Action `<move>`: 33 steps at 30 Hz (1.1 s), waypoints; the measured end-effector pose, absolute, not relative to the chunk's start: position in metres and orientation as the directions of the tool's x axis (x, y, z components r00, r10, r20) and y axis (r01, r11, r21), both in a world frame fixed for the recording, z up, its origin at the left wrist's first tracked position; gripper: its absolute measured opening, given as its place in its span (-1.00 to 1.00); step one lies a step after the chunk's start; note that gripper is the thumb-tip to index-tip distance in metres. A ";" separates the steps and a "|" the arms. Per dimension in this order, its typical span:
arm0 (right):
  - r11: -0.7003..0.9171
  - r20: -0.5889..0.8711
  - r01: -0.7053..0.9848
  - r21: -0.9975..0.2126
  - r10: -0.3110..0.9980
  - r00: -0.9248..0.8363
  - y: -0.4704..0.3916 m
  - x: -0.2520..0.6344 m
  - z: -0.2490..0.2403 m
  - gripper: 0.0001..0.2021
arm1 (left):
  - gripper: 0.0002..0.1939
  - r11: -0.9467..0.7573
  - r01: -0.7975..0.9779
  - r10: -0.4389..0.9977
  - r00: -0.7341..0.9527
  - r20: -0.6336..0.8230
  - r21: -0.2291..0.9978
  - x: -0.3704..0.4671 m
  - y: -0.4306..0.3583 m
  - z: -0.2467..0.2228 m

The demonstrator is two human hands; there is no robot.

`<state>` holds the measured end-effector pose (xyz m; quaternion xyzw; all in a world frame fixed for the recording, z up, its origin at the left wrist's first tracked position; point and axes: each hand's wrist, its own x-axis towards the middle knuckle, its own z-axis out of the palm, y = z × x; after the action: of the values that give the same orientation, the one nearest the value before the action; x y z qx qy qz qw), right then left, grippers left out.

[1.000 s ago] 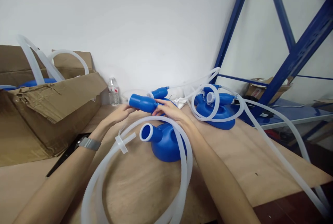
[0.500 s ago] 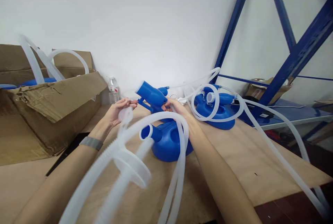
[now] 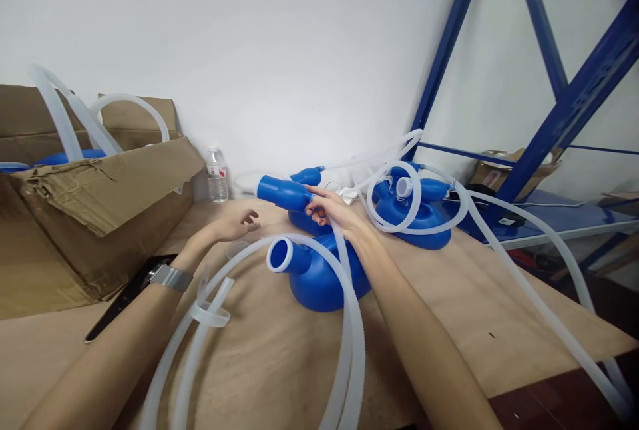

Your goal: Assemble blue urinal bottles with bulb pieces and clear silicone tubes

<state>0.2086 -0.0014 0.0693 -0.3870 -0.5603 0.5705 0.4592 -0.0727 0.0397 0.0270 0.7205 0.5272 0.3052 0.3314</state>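
On the table [image 3: 424,323], the box [image 3: 114,197] stands left, a bottle [image 3: 217,180] beside it, the nearest jug [image 3: 322,283] rightward.

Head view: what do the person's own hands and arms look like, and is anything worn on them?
The left hand and right hand are ungloved, with no rings that I can make out. No sleeve shows on the left forearm or right forearm. The left wrist wears a wide, silvery-grey band, likely a watch strap; nothing shows on the right wrist.
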 end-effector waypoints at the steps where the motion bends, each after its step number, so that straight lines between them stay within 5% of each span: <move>1: 0.051 0.074 -0.084 -0.995 0.953 -0.293 -0.001 0.209 0.069 -0.30 | -0.57 -0.240 0.542 0.961 0.249 0.119 0.805 -0.070 0.038 0.032; 8: 0.054 0.089 -0.101 -0.993 0.920 -0.381 -0.002 0.210 0.067 -0.29 | -0.48 -0.127 -0.045 0.948 0.287 0.135 0.991 -0.047 0.007 0.072; 12: 0.012 0.067 -0.126 -0.992 0.890 -0.450 -0.003 0.210 0.070 -0.37 | -0.37 -0.122 -0.131 0.955 0.256 0.153 0.984 -0.037 -0.004 0.077; 15: -0.061 0.019 -0.151 -0.987 0.879 -0.476 -0.004 0.210 0.073 -0.45 | -0.31 -0.211 -0.039 0.959 0.188 0.214 0.977 -0.032 -0.004 0.075; 23: -0.255 -0.138 -0.100 -0.962 0.767 -0.626 -0.002 0.210 0.078 -0.64 | -0.59 -0.530 0.353 0.814 -0.043 0.579 0.771 -0.026 -0.004 0.072; 33: -0.305 -0.144 -0.117 -0.945 0.712 -0.688 0.001 0.214 0.076 -0.82 | -0.59 -0.653 0.371 0.702 -0.032 0.712 0.660 -0.027 -0.015 0.079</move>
<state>0.2140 0.0014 0.0764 -0.2848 -0.5221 0.7557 0.2741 -0.0269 -0.0152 0.0795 0.6822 0.3933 0.6009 0.1375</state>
